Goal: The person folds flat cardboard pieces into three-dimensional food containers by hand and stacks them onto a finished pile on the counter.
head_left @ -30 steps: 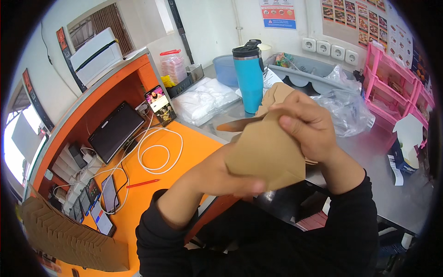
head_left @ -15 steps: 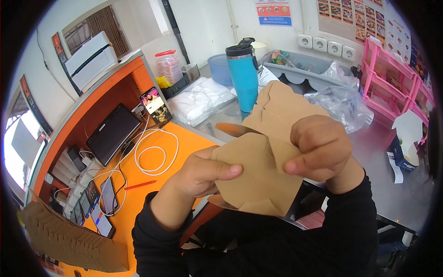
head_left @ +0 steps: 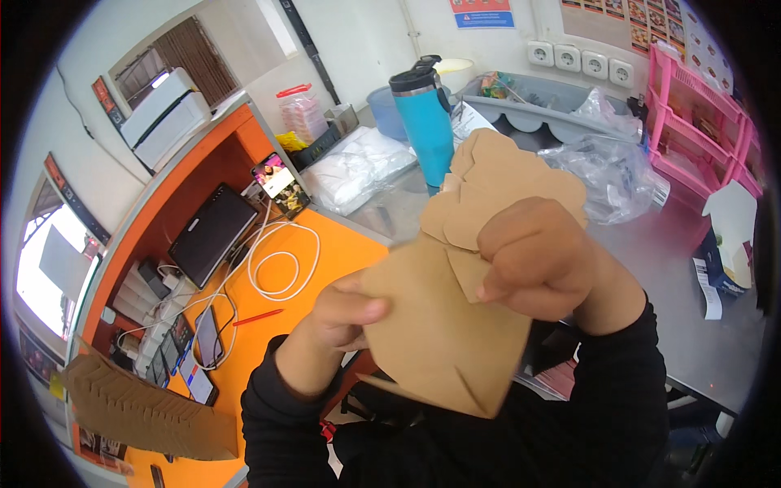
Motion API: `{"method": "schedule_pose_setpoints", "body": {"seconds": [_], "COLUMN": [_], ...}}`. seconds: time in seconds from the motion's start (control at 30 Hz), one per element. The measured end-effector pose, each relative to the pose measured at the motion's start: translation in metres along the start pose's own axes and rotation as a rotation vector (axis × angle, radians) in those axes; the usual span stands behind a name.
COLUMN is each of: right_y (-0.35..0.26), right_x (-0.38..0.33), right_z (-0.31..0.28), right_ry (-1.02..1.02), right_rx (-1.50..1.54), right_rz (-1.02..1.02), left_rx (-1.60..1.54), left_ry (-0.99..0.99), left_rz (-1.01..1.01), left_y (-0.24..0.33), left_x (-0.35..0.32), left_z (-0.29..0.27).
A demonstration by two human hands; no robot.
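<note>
A brown cardboard food box (head_left: pixel 431 325), partly folded, is held up in front of me between both hands. My left hand (head_left: pixel 346 313) grips its left side, thumb on the outer face and fingers mostly hidden behind. The curled fingers of my right hand (head_left: pixel 541 264) pinch a folded flap at the box's upper right corner. Just beyond, a stack of flat brown box blanks (head_left: pixel 521 175) lies on the metal table. A teal tumbler (head_left: pixel 425 126) with a black lid stands behind the stack.
Nested brown boxes (head_left: pixel 146 407) stand at the lower left of the orange counter (head_left: pixel 281 252), near phones, cables and a red pen (head_left: pixel 259 317). Clear plastic bags (head_left: pixel 606 179), a grey tray (head_left: pixel 537 114), a pink rack (head_left: pixel 691 122) and an open dark-blue box (head_left: pixel 728 244) are at the right.
The box has tilted and come slightly lower, showing more of its broad face. My left hand has shifted left with its edge; my right hand has moved left, still pinching the corner flap.
</note>
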State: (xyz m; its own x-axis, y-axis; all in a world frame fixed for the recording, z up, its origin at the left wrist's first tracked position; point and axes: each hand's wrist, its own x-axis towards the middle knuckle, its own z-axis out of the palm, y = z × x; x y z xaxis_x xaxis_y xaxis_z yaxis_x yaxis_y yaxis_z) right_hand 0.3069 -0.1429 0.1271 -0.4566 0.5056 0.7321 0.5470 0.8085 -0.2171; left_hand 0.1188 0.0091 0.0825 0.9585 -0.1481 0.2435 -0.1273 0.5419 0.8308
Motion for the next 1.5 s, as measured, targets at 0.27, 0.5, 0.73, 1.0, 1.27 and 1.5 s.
{"method": "schedule_pose_setpoints", "body": {"seconds": [0.27,0.5,0.73,1.0,1.27,1.5], "right_y": [0.002,-0.005,-0.003,-0.016,-0.052,-0.036], "right_x": [0.001,0.012,0.016,0.026,0.066,0.156], "right_z": [0.021,0.016,0.034,0.060,0.095,0.148], "right_ry": [0.214,0.104,0.051,-0.297,0.228,0.515], "right_rx": [-0.194,-0.090,0.131,1.057,-0.104,-0.410], "right_rz": [-0.197,-0.312,-0.273,0.392,-0.293,-0.697], "left_rx": [0.258,0.406,0.302,0.414,0.707,0.533], "left_ry": [0.259,0.482,0.655,0.440,0.943,0.892], "left_rz": [0.111,0.138,0.137,0.163,0.601,0.928], "left_y": [0.007,-0.006,-0.012,-0.021,0.046,0.067], "left_x": [-0.019,-0.033,-0.052,-0.072,-0.087,-0.098], "left_z": [0.047,0.077,0.085,0.111,0.154,0.179]}}
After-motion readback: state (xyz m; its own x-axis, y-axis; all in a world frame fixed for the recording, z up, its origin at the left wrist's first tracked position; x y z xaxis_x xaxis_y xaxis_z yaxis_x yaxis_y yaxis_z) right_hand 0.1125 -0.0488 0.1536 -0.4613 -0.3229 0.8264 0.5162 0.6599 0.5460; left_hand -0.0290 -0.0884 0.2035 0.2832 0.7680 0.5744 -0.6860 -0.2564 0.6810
